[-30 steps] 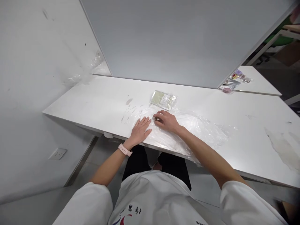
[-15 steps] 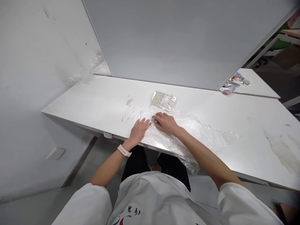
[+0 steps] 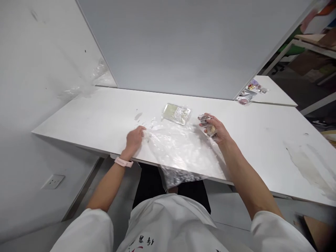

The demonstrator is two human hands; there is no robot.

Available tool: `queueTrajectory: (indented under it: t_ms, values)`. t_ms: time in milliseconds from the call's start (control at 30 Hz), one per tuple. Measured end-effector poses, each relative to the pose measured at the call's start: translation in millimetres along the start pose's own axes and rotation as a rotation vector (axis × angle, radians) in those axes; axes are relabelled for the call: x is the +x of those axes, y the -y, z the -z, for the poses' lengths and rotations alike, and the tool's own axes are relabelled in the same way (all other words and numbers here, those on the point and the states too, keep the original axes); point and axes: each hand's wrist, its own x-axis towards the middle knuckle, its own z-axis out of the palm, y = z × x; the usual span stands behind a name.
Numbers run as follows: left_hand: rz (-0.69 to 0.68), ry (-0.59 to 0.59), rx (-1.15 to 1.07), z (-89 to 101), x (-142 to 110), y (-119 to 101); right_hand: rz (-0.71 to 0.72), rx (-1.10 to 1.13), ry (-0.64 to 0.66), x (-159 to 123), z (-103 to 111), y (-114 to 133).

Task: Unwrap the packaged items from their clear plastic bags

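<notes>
A clear plastic bag (image 3: 181, 147) lies spread over the table's front, its lower part hanging past the edge above my legs. The fingers of my left hand (image 3: 134, 139) are closed on the bag's left edge. To the bag's right, my right hand (image 3: 217, 128) grips small clear packets (image 3: 206, 120) raised off the tabletop; one looks dark inside, another yellowish, and their contents I cannot make out. Just behind the bag lies a flat packet (image 3: 176, 113) with a green panel and a silvery, printed side.
The white table (image 3: 105, 115) carries dark smudges and a peeled patch at right. A grey panel (image 3: 178, 49) rises along its back. Crumpled clear plastic (image 3: 101, 71) sits in the back left corner. Small colourful packets (image 3: 246, 96) lie beyond the panel's right edge.
My left hand has moved left and pulls the bag's edge with it. My right hand has moved right and lifted, with the small packets now showing. The bag is spread wider.
</notes>
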Motion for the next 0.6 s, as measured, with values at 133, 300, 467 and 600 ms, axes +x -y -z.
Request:
queueTrajectory:
  t_ms: [133, 300, 467, 600]
  values:
    - [0.019, -0.225, 0.278, 33.9, 30, 6, 0.155, -0.417, -0.199, -3, 44, 6]
    - [-0.325, -0.292, 0.218, 35.2, -3, -62, 0.384, -1.251, -0.307, -14, 74, -9]
    - [-0.699, 0.460, 0.193, -27.7, -53, -108, 0.440, -1.512, -0.117, -26, 81, -21]
    - [-0.586, 0.561, 0.323, -49.6, -22, -90, 0.475, -1.502, -0.134, -31, 98, -23]
